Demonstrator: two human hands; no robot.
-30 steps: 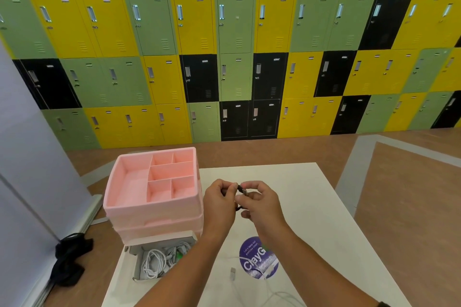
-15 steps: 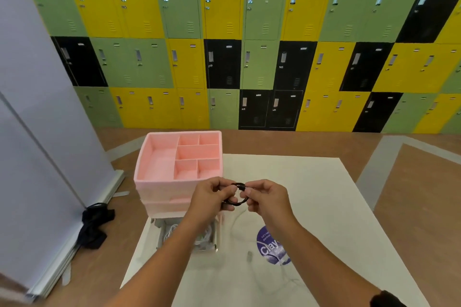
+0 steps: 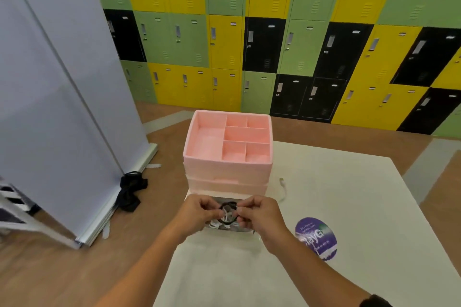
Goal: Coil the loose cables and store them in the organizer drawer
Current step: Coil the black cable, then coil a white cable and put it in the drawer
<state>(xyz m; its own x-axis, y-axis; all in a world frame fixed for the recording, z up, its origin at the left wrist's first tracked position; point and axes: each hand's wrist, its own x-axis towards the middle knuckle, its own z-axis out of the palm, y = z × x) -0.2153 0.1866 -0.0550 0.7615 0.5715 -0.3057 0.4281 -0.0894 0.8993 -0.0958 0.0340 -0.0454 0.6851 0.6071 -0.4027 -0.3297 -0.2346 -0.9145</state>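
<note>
Your left hand and right hand meet close together just in front of the pink organizer, and each grip is pinched on an opposite side of a small black cable coil, fingers curled round it. You hold the coil above the open drawer at the organizer's base, where white cables lie bundled; I cannot tell whether the coil touches them. The organizer stands at the left edge of the white counter, its divided top tray open to view. A loose white cable lies on the counter just beside the organizer's right side. A round purple sticker sits on the counter near your right wrist. To your left a grey partition stands on the floor with a black bundle at its foot, and coloured lockers fill the far wall.
</note>
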